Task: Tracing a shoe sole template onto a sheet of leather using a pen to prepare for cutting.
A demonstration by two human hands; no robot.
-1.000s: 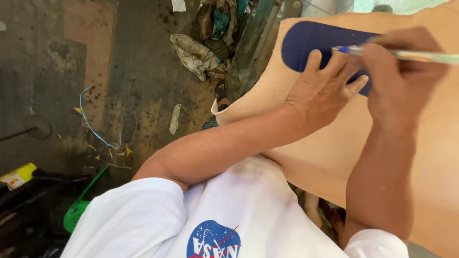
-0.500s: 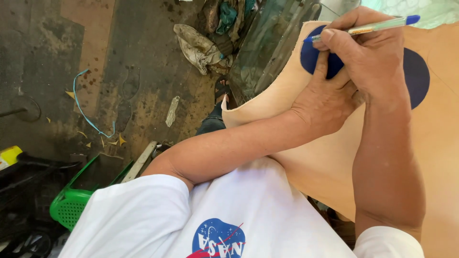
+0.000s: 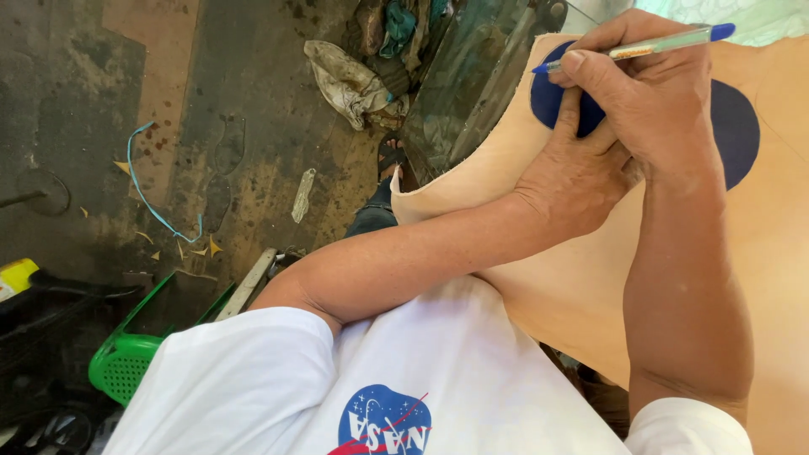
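A large tan leather sheet lies across the right of the view. A dark blue oval template rests flat on it near the top. My left hand presses down on the template, fingers spread over its left part. My right hand crosses above the left one and grips a clear pen with a blue cap. The pen's tip touches the template's upper left edge. Both hands hide the template's middle.
Beside the leather's left edge leans a dark glassy panel. On the stained floor lie a dirty rag, a blue cord and scraps. A green plastic basket and a yellow object sit at the lower left. A sandalled foot shows below the leather.
My right hand has carried the pen leftward around the template, from its right side to its upper left edge, crossing over my left hand. The left hand stays pressed on the template.
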